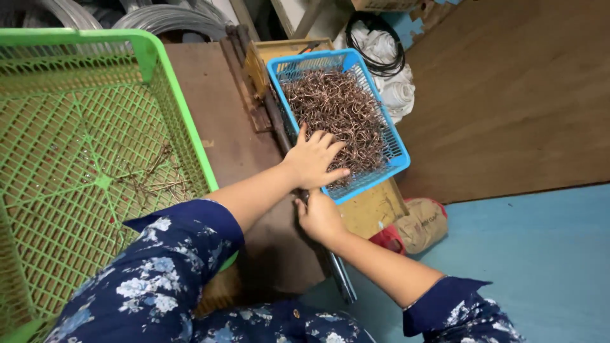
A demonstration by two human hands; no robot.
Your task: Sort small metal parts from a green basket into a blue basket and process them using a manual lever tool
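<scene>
A blue plastic basket point(398, 152) holds a heap of bent copper-coloured wire hooks point(337, 108). My left hand point(314, 159) lies on the near part of the heap, fingers spread over the hooks. My right hand point(319, 217) is just below it at the basket's near left corner, fingers curled against a metal bar point(340, 276); what it grips is hidden. Both arms wear dark blue flowered sleeves.
A large green mesh crate point(95, 159) at left holds a few loose wire pieces point(149, 178). A brown board point(222, 114) lies between crate and basket. A yellow wooden box point(368, 209) sits under the basket. A tan bag point(419, 223), black cable coil point(381, 44) and wire coils point(165, 18) are nearby.
</scene>
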